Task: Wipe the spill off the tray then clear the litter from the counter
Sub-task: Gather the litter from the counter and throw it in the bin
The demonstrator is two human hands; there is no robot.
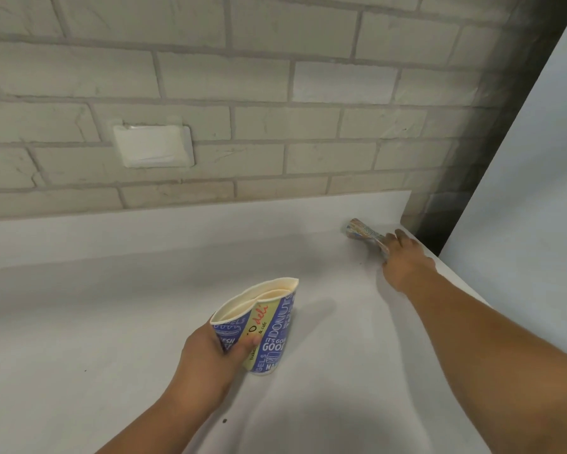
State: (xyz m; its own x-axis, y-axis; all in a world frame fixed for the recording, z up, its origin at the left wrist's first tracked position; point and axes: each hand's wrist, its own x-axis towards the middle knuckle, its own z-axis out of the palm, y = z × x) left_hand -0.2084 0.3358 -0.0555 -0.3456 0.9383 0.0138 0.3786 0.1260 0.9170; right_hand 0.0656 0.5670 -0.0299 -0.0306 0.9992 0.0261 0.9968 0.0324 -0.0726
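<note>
Near the middle of the flat white worktop [111, 322], the left hand [206, 358] holds a squashed blue-and-yellow printed paper cup [269, 326], its mouth tilted up and away from the camera. The thumb lies across the cup's printed front and the other fingers [243, 347] wrap round its far side, so the hand is curled about the lower half of the cup. The rim is pressed into a narrow, bent shape, and a second pale edge shows just inside it. Whether the base touches the worktop cannot be told. Well apart from it, at the far right corner of the worktop, the right hand [405, 260] reaches out on a straight arm to a crumpled, twisted piece of printed paper litter [364, 231] in blue and yellow. That piece lies on the surface close to the wall, its far end sticking out past the hand. The right fingers [393, 239] are pressed together and closed over its near end. A few small dark specks [224, 421] dot the worktop near the left forearm. Behind the worktop stands a pale painted brick wall [243, 77] with a blank white rectangular cover plate [152, 145] set into it. A tall white panel [537, 158] rises beside the worktop's right edge.
</note>
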